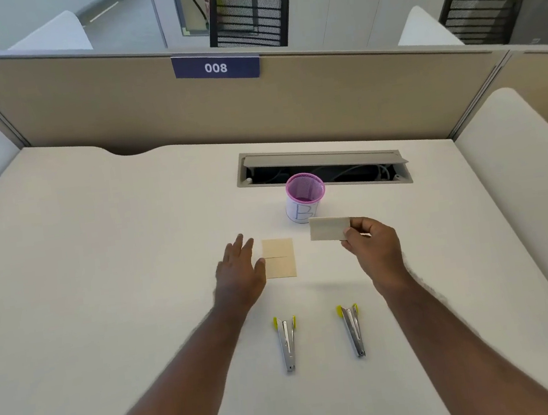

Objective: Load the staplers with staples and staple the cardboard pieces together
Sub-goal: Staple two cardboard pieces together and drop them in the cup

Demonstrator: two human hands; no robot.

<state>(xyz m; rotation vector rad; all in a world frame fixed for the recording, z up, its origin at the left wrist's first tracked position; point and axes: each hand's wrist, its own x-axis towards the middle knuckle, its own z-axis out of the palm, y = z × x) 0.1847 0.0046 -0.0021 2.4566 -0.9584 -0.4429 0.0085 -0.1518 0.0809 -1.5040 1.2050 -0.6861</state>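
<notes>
Pale off-white worktop, matte, bounded at far edge by a tan partition. Recessed cable tray set into the worktop near far edge, lid propped open. Just in front of it stands a pink mesh cup, upright. Nearer centre, two cardboard pieces lie flat, edges touching. Toward the near edge, two staplers lie opened out, side by side, apart.

On the desk, two cardboard pieces lie edge to edge, the left hand just beside them on the left. To their right, the right hand holds up another piece, perhaps two stacked. Behind stands a mesh cup, before the cable hatch. Two staplers lie nearest, side by side.
</notes>
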